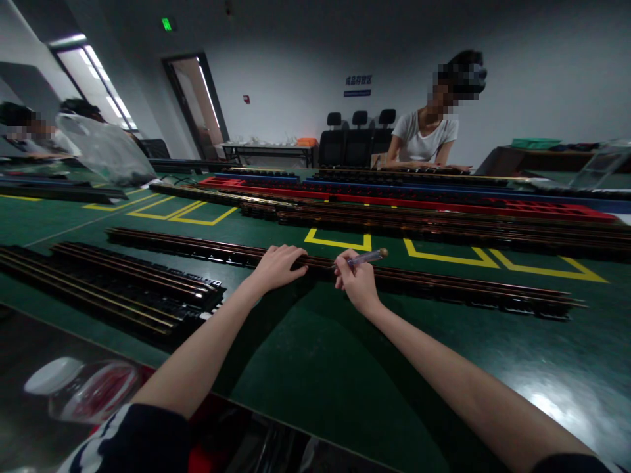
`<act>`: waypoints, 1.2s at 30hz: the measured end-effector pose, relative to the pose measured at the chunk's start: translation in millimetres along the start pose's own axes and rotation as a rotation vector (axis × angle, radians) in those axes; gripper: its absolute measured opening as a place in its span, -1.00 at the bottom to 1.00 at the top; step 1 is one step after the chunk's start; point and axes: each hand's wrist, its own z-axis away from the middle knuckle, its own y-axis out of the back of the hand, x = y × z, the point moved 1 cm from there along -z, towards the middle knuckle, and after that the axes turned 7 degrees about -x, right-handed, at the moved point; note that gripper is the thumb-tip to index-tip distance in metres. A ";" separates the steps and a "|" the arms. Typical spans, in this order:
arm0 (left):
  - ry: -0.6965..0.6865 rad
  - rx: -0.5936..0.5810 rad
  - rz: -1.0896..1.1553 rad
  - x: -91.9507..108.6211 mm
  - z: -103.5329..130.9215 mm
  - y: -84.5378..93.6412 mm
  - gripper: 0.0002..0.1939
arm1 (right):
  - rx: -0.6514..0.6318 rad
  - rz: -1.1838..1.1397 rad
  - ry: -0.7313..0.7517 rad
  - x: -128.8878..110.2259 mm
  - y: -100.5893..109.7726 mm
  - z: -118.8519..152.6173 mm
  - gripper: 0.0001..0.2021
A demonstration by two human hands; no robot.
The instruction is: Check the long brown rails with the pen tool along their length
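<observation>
A long black rail strip with copper-coloured bars (444,284) lies across the green table in front of me. My left hand (277,266) rests on its middle part, palm down, fingers stretched out and the thumb apart. Just to the right, my right hand (357,282) is closed around a slim pen-like tool (365,257) with a translucent handle and a brownish round end. The tool slants, its handle end up to the right; its tip, at the strip, is too small to make out.
More black strips (133,282) lie at the left near the table edge. Behind are stacked strips (394,220) and a red rail (542,207). A co-worker (424,135) sits across the table. A plastic bag (106,148) stands far left; a lidded clear jar (93,392) is below the edge.
</observation>
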 end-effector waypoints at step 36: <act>-0.019 -0.020 -0.025 0.8 -0.5 -4.0 -0.44 | 0.019 0.029 0.033 -8.0 0.9 1.6 -0.75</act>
